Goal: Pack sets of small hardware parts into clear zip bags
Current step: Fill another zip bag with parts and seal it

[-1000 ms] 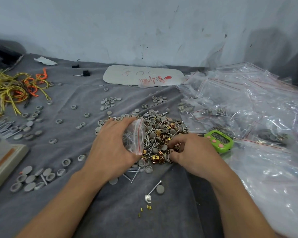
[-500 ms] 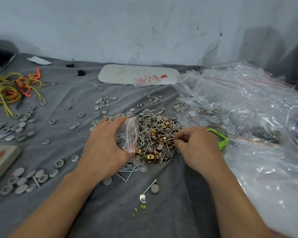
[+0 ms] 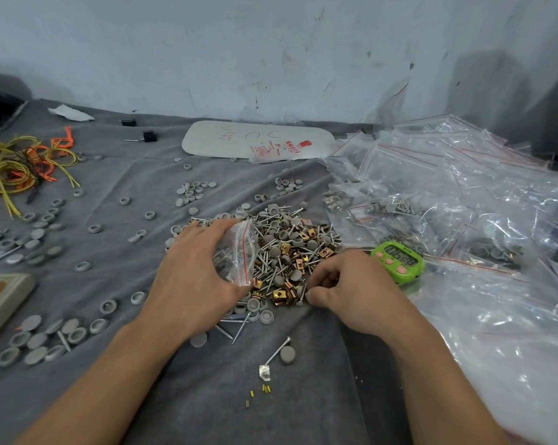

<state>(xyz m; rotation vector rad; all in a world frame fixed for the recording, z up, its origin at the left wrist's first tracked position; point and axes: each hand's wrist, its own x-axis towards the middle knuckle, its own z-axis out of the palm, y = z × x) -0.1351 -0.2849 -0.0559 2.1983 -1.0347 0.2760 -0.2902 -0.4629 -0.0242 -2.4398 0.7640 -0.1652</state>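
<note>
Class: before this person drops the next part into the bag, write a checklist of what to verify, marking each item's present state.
1. Grip: the left hand holds the zip bag: ok.
2. The bag's mouth is open: cannot tell.
3. Pick: the right hand has a part pinched: cannot tell; its fingers curl at the pile edge.
4. Reach: the pile lies at both hands: ok.
5. The bag's set is complete: cannot tell.

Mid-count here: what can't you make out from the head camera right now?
Head view only:
1. What the right hand picks from the parts pile: hidden under its curled fingers.
2. Count inside the small zip bag: left hand and creased plastic cover it.
3. Beige device at left: cut off by the frame edge.
4. Contents of the filled bags: glare, overlapping plastic.
</note>
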